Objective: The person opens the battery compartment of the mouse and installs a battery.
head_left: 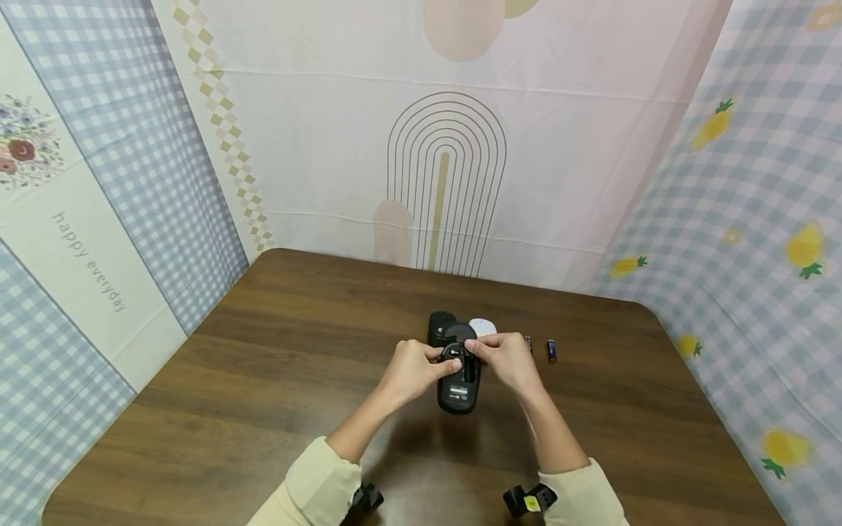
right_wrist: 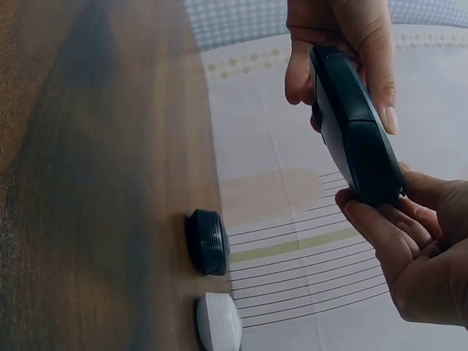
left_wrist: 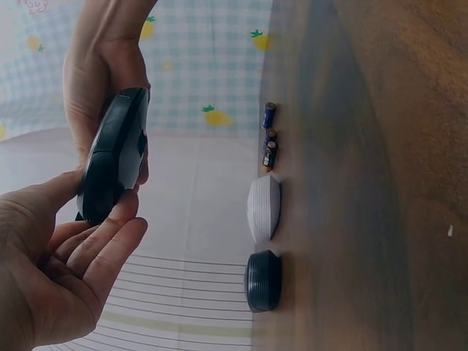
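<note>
Both hands hold a black computer mouse (head_left: 458, 398) above the table, its underside with a pale label and a dark slot facing up in the head view. My left hand (head_left: 412, 370) grips its left side, thumb on the underside. My right hand (head_left: 508, 358) pinches its upper right edge, thumb by the slot. From the left wrist view the mouse (left_wrist: 110, 164) shows edge-on between the fingers of both hands. In the right wrist view too, my left hand (right_wrist: 344, 36) and right hand (right_wrist: 428, 248) hold it from opposite ends.
On the wooden table (head_left: 296, 321) behind the hands lie another black mouse (left_wrist: 263, 281) and a white mouse (left_wrist: 263, 208). Several small batteries, one a dark blue battery (head_left: 551, 351), lie to the right. Patterned cloths (head_left: 316, 146) hang around the table's far sides.
</note>
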{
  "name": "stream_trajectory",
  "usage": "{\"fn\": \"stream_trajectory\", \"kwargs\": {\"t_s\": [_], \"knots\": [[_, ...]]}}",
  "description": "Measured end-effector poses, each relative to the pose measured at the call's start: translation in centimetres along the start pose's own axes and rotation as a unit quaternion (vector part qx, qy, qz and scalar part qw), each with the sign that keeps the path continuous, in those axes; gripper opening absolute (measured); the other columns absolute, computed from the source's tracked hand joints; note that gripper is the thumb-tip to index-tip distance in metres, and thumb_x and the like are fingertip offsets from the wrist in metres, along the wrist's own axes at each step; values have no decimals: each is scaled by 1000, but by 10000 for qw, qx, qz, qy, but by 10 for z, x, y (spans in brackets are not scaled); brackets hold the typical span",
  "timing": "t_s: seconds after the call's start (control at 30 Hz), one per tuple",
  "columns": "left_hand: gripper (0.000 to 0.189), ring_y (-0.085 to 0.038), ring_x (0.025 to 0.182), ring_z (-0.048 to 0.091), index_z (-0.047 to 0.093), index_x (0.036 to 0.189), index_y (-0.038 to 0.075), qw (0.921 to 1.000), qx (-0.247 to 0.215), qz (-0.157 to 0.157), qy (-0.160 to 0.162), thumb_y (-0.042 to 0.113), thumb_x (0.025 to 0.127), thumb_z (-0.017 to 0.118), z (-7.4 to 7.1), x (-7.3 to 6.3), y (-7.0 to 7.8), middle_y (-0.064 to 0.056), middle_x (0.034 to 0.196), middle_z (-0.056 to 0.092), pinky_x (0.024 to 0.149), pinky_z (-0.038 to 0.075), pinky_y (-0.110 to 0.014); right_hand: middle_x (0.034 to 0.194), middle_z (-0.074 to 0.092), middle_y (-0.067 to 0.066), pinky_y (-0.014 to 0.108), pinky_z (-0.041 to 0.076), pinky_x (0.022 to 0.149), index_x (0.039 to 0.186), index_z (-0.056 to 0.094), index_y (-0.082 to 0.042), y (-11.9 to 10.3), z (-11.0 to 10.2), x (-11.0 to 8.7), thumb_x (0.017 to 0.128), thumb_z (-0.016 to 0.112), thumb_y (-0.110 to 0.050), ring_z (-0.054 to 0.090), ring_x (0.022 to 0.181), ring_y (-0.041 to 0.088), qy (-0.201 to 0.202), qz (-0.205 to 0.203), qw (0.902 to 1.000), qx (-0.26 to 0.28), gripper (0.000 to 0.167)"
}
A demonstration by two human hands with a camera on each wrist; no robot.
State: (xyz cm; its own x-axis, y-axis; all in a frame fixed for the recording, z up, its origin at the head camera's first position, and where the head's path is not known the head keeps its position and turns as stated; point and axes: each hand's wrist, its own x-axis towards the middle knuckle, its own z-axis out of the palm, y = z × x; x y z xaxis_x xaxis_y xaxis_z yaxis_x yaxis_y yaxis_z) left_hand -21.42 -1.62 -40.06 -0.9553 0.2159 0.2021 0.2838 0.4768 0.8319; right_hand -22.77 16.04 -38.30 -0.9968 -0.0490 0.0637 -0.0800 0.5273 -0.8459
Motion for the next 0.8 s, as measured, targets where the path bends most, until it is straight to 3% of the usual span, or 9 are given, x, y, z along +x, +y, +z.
{"fn": "stream_trajectory", "kwargs": {"t_s": [0.23,0.53,0.67,0.77,0.8], "knots": [[37,-5,67,55,70,101,2,9999,-15,-95,56,31,78,74,0,-1,-3,-14,93,67,53,46,-22,80,69,14,31,53,63,90,72,5,4,4,2,85,68,-19,66,64,19,41,324,9985,447,25],[36,-6,67,56,71,99,2,9997,-25,-118,209,31,78,74,1,0,-2,-14,91,68,53,46,-23,80,70,9,27,47,60,87,74,0,6,10,1,83,70,-25,60,68,14,536,362,9975,267,26],[37,-8,71,59,72,98,0,9994,59,-196,264,31,77,75,1,-1,-2,-15,91,68,55,48,-24,78,70,10,36,45,85,88,74,1,8,14,1,83,70,-26,61,74,18,729,365,9960,367,27],[37,-11,76,62,72,98,0,9991,137,-200,351,31,77,75,0,0,-3,-16,91,68,57,49,-25,77,69,12,40,44,90,89,73,3,8,17,1,83,70,-23,63,70,15,839,367,9938,626,27],[38,-12,77,63,71,98,-1,9990,165,-201,372,31,77,75,0,0,-3,-16,91,68,58,50,-25,78,69,13,37,49,82,89,73,4,7,18,1,83,70,-23,64,67,13,857,402,9927,753,27]]}}
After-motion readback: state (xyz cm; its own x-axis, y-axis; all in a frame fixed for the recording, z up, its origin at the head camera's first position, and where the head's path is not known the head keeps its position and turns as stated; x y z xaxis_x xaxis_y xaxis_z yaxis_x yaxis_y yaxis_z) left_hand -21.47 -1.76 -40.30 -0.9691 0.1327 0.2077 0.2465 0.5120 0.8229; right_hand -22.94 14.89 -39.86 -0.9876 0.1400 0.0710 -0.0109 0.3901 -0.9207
